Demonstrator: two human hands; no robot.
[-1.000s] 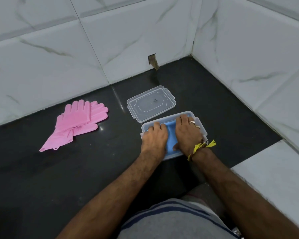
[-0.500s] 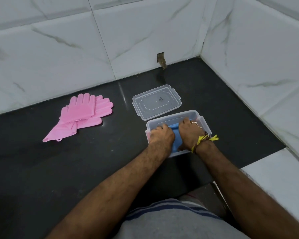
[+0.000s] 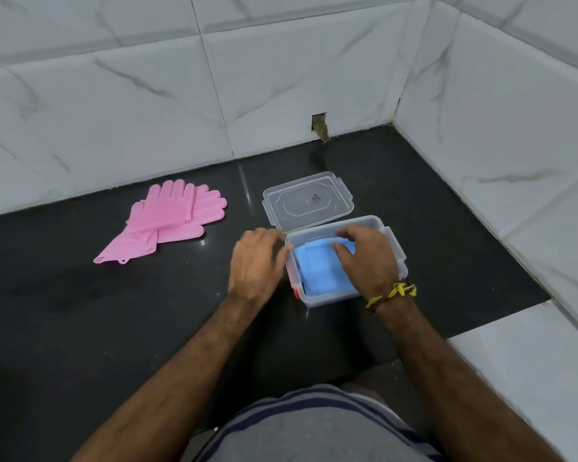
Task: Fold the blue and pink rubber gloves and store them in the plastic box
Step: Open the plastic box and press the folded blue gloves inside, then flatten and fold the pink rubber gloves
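Observation:
The folded blue gloves (image 3: pixel 319 271) lie flat inside the clear plastic box (image 3: pixel 397 261) on the black floor. My left hand (image 3: pixel 254 261) is outside the box, just left of its wall, fingers loosely curled and holding nothing. My right hand (image 3: pixel 364 255) hovers over the box's right half, fingers relaxed, thumb near the blue gloves. The pink gloves (image 3: pixel 171 218) lie stacked and unfolded on the floor to the left, apart from both hands.
The box's clear lid (image 3: pixel 307 201) lies on the floor just behind the box. White marble-tiled walls close the back and right sides. A small hole in the back wall (image 3: pixel 319 123) sits at floor level. A white floor tile (image 3: pixel 531 361) borders the black one at right.
Both hands have lifted off the blue gloves. My left hand moved left, out of the box. The blue gloves now show flat in the box.

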